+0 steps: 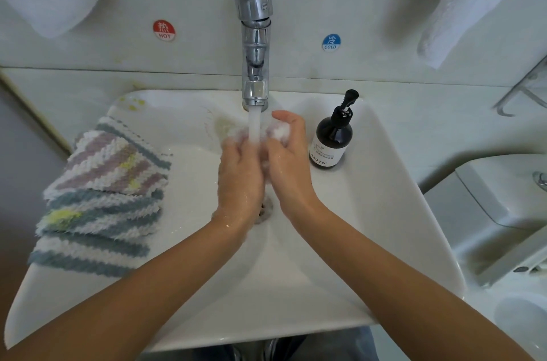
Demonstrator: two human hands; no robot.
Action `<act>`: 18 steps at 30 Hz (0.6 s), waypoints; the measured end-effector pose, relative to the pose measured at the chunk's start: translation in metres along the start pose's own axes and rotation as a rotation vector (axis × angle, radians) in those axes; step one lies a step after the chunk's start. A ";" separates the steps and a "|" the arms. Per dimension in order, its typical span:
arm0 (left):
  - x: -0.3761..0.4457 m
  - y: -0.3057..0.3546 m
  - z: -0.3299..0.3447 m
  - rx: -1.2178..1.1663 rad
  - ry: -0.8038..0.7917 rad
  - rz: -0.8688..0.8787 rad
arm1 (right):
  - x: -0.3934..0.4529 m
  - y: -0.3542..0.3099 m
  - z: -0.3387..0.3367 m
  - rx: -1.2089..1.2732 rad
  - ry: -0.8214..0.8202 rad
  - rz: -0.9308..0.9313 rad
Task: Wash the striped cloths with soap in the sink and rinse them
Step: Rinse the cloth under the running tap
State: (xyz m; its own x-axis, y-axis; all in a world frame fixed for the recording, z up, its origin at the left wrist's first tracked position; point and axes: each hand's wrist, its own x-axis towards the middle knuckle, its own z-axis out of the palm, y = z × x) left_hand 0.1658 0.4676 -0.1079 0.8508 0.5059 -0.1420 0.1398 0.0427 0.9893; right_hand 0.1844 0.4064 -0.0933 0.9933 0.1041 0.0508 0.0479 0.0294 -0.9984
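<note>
Gripping a cloth (278, 131) under the tap (255, 44), both hands (241, 174) (288, 159) curled over the white sink (370, 212), frame centre; tiled wall (118, 5) above.

red wall sticker (164, 30): "HOT" | blue wall sticker (331, 42): "COLD" | dark pump bottle (332, 138): "HAOTO" (smaller label lines unreadable)

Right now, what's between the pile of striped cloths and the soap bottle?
In the head view, both hands, left hand and right hand, gripping a cloth under the tap's water stream.
</note>
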 end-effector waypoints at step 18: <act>0.014 0.004 -0.007 -0.119 0.107 -0.009 | -0.002 0.010 0.008 -0.267 -0.033 0.080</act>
State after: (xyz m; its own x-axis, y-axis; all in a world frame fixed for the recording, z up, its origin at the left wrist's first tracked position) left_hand 0.1744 0.4807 -0.1057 0.7900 0.5938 -0.1526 0.0808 0.1459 0.9860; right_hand 0.1818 0.4139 -0.1029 0.9912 0.1282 -0.0319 0.0002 -0.2424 -0.9702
